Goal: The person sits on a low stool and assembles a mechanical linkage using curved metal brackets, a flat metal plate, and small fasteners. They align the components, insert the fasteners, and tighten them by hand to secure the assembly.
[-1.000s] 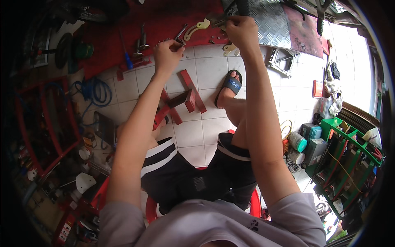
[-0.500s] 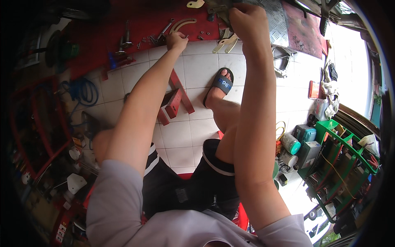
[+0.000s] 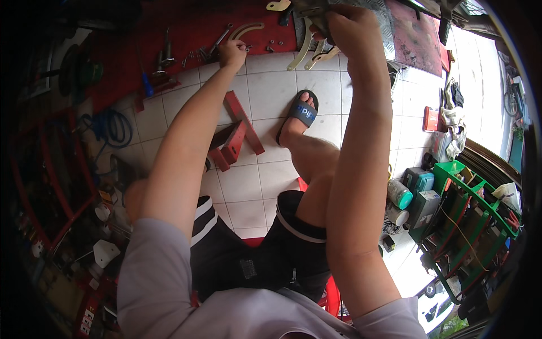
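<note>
My left hand (image 3: 231, 55) is closed at the red workbench, with a small metal fastener (image 3: 247, 49) at its fingertips; whether it is a bolt or a nut I cannot make out. Just beyond that hand lie a curved slotted metal bracket (image 3: 248, 28) and a wrench (image 3: 221, 38). At the upper edge, my right hand (image 3: 353, 31) grips a dark metal part (image 3: 310, 8), which is partly cut off by the frame. Pale curved metal arms (image 3: 305, 48) hang beside it over the bench's front edge.
Several bolts (image 3: 196, 56) and nuts (image 3: 272, 46) lie on the red bench (image 3: 121, 51). A blue-handled screwdriver (image 3: 148, 85) sits left of them. Below are a red metal stand (image 3: 232, 144) and a blue hose (image 3: 113, 130). At right stands a green rack (image 3: 480, 198).
My left hand has shifted slightly left, with the small fastener still at its fingertips. My right hand has moved a little right and down with the dark metal part.
</note>
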Motion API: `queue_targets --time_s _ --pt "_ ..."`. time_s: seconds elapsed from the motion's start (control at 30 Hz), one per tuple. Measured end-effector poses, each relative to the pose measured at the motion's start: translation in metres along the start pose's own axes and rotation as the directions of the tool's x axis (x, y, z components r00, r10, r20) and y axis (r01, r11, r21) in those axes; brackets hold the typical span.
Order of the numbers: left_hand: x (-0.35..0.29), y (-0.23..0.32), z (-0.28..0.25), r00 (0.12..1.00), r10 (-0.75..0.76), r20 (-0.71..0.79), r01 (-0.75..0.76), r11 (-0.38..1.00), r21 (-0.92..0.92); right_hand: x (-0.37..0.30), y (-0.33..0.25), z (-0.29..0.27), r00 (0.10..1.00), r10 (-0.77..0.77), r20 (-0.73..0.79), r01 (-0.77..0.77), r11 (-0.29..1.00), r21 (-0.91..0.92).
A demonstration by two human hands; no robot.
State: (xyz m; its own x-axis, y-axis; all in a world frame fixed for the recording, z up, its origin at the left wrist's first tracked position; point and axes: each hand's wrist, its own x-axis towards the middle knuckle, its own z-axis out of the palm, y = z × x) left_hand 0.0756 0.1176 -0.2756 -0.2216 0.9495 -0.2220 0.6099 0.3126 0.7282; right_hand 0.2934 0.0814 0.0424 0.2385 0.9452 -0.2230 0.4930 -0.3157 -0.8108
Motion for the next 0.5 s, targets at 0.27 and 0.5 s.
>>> queue_targets --time_s 0.27,0.5 --pt "-0.007 -0.003 -0.016 0.992 0.123 -0.018 -0.124 0.987 -0.106 -0.006 -0.004 0.002 1.000 -0.027 -0.011 0.027 1.000 -0.002" --pt "-0.017 0.101 -0.079 0.943 0.284 -0.175 -0.333 0.806 -0.489 0.004 0.012 -0.003 0.979 0.002 0.206 -0.010 0.999 0.036"
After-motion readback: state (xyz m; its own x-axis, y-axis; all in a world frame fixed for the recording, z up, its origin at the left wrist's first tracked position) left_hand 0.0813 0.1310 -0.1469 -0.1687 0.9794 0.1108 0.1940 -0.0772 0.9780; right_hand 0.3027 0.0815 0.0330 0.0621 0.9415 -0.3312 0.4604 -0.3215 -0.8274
